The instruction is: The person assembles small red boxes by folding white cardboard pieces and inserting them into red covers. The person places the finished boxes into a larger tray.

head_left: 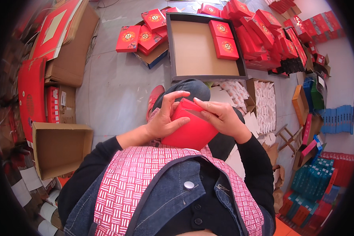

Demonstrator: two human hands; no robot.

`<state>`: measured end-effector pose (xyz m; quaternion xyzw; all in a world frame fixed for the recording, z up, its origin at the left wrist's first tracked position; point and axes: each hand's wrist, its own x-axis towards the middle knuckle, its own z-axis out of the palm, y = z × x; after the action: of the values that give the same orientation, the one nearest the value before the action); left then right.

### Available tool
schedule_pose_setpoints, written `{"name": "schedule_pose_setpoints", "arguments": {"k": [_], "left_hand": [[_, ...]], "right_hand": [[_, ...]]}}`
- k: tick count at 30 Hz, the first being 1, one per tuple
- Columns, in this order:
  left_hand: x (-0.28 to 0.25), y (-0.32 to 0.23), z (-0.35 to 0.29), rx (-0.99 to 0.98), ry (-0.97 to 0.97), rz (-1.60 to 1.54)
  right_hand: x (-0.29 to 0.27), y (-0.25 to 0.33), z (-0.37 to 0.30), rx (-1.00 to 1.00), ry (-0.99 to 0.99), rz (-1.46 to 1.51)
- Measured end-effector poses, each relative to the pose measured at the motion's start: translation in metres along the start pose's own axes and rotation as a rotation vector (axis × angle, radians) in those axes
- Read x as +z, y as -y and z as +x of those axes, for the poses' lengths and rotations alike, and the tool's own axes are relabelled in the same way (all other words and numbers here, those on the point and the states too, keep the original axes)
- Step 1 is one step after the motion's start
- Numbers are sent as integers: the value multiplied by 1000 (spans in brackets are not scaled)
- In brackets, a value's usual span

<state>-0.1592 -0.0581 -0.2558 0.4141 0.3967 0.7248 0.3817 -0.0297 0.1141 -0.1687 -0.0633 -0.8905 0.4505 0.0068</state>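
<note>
A red cardboard box (190,134) is tilted over my lap, its upper end facing away from me and a narrow dark gap showing beside the flap. My left hand (166,118) grips its left side, thumb lying across the front and the index finger raised. At the upper right corner, my right hand (223,118) pinches the flap edge between thumb and fingers. The box's underside is hidden. Just beyond my knees lies a shallow black-rimmed tray (192,47), with two red boxes (226,48) with gold round emblems along its right side.
Finished-looking red boxes (147,37) lie left of the tray, and a large heap of them (261,33) rises at its right. A carton of white packets (265,106) stands to my right. An open brown carton (61,151) is at my left, near stacked cardboard (76,51).
</note>
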Motion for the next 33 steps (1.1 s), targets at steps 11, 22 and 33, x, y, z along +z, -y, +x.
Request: {"name": "schedule_pose_setpoints", "arguments": {"k": [11, 22, 33], "left_hand": [[-6, -22, 10, 205, 128, 720], [-3, -32, 15, 64, 63, 570], [4, -29, 10, 78, -60, 439]], "right_hand": [[7, -9, -1, -84, -72, 26], [8, -11, 9, -83, -19, 67], [-2, -11, 8, -63, 81, 134]]}}
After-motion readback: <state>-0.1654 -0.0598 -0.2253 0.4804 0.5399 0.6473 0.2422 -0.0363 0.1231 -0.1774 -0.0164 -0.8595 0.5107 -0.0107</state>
